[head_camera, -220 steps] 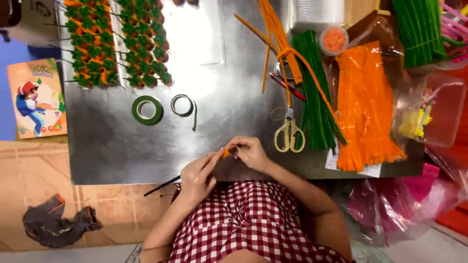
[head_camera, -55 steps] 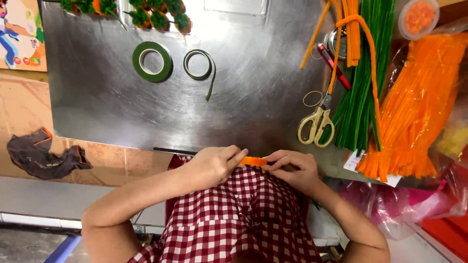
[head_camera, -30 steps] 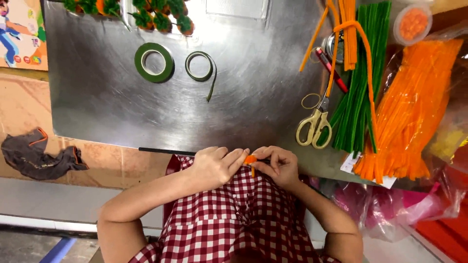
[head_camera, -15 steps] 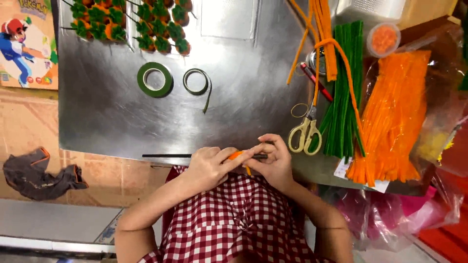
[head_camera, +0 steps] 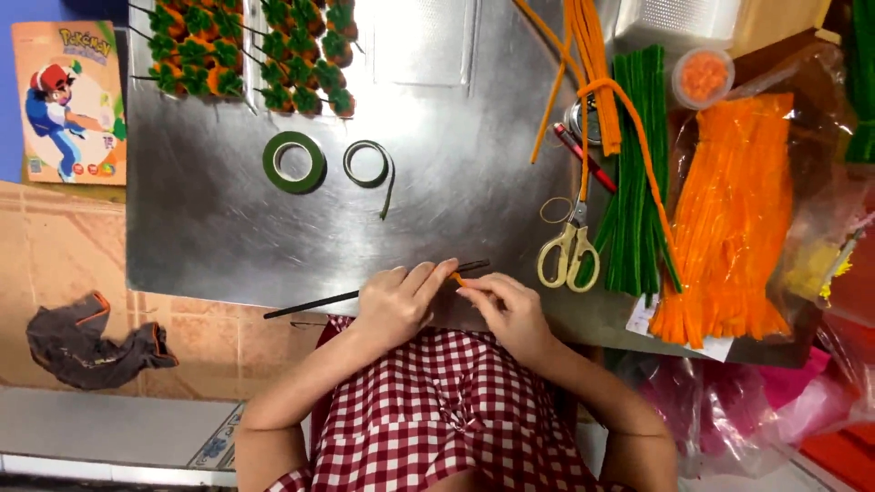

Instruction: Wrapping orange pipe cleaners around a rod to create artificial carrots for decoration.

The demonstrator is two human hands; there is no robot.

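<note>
Scissors right of tape rolls

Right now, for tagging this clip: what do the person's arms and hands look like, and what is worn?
Both arms are bare to the shoulder. The left hand and right hand wear no gloves; no rings or watch visible. A red-and-white checked garment covers the body.

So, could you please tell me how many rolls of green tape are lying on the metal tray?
2: a thick roll and, just right of it, a thin roll with a loose tail, both beyond the hands.
</note>
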